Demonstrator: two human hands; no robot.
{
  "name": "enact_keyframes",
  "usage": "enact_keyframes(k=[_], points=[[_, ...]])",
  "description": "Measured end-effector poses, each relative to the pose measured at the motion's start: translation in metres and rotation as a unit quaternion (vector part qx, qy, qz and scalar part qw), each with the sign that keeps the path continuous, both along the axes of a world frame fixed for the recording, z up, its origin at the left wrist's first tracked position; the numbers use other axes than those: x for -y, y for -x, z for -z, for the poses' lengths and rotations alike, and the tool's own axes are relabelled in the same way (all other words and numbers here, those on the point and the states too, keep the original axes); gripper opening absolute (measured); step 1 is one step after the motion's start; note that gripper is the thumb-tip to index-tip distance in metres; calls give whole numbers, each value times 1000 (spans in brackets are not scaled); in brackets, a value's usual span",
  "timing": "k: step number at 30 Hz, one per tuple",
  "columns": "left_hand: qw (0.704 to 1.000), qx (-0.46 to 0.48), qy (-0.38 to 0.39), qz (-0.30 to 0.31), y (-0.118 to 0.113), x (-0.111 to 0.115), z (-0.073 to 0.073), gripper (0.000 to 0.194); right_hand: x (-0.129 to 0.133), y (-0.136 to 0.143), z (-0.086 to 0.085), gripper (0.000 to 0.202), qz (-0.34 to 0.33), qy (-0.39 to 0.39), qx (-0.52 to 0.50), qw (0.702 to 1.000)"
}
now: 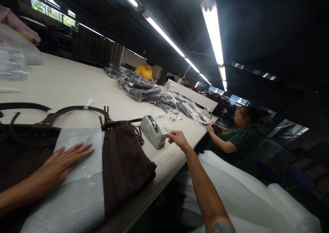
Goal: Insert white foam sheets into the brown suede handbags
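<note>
A dark brown handbag [123, 161] lies on the table at the lower left, its thin looped handles [74, 109] pointing away from me. A white foam sheet [84, 192] is laid across the middle of the bag. My left hand [64, 161] rests flat on this sheet, fingers outstretched. Just beyond the bag's right side stands a grey tape dispenser [153, 132]. At its front end, my right hand [177, 138] pinches the end of the tape, of which little can be seen between the fingers.
Bags in clear plastic [154, 92] are heaped along the far side of the white table [77, 78]. A co-worker in dark green [231, 137] handles plastic at the right edge; another in yellow [144, 71] is farther back. White sheeting [231, 181] bulges below the table's right edge.
</note>
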State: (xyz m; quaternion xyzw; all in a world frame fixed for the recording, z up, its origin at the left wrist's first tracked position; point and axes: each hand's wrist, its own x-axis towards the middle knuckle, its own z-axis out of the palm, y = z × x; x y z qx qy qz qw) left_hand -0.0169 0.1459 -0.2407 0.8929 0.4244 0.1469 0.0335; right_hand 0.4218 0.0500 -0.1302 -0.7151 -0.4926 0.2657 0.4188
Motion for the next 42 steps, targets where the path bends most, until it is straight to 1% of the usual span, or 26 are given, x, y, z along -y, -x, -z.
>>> enact_keyframes(k=[2,3,5,7,9,10,11,12,13,15,16,17,19,20,22,24,26,29,32,35,38,41,42], points=[[999,-5,37,20,1,-4,1,59,4,0,15,23,30,10,25,999],[998,-2,58,28,2,-4,-1,59,8,0,22,22,49,15,41,998],[996,9,84,21,0,0,-10,59,18,2,33,23,88,20,73,993],[993,21,113,9,-3,12,-23,58,32,10,35,26,120,22,97,988],[988,35,147,23,-7,24,-38,58,44,29,26,26,130,-9,87,988],[985,43,165,39,-9,29,-45,57,47,44,18,27,122,-39,62,990],[981,55,184,39,-11,31,-50,58,49,63,9,28,103,-88,10,991],[979,57,196,32,-11,32,-53,59,50,86,0,31,63,-127,-55,988],[976,60,206,31,-11,31,-54,60,50,112,-8,34,19,-138,-117,983],[973,67,218,30,-8,29,-54,64,48,172,-18,34,-73,-99,-205,971],[972,71,221,34,-6,28,-53,66,46,201,-19,31,-103,-71,-239,963],[971,76,222,39,-4,27,-52,68,42,228,-17,27,-118,-35,-267,956],[970,86,220,51,0,27,-51,70,33,270,-6,17,-115,29,-300,947],[970,92,217,58,1,27,-51,69,27,285,1,14,-106,54,-306,944],[970,104,211,67,2,27,-50,65,18,301,14,11,-84,86,-302,946],[969,115,207,69,1,27,-49,64,11,307,25,13,-66,115,-289,948],[969,122,205,67,-1,26,-46,66,8,307,33,18,-62,155,-266,949],[968,130,204,60,-4,25,-41,71,2,305,38,26,-82,219,-226,946],[968,138,202,57,-7,24,-37,72,-4,300,41,33,-100,254,-198,941],[968,140,202,54,-7,24,-35,71,-4,296,41,34,-155,292,-127,935],[969,134,202,49,-6,24,-37,70,7,288,37,37,-232,323,-44,917],[971,125,198,47,-5,25,-43,70,18,268,22,35,-322,351,-17,879],[972,122,196,48,-5,25,-44,70,17,255,14,32,-340,335,-18,878]])
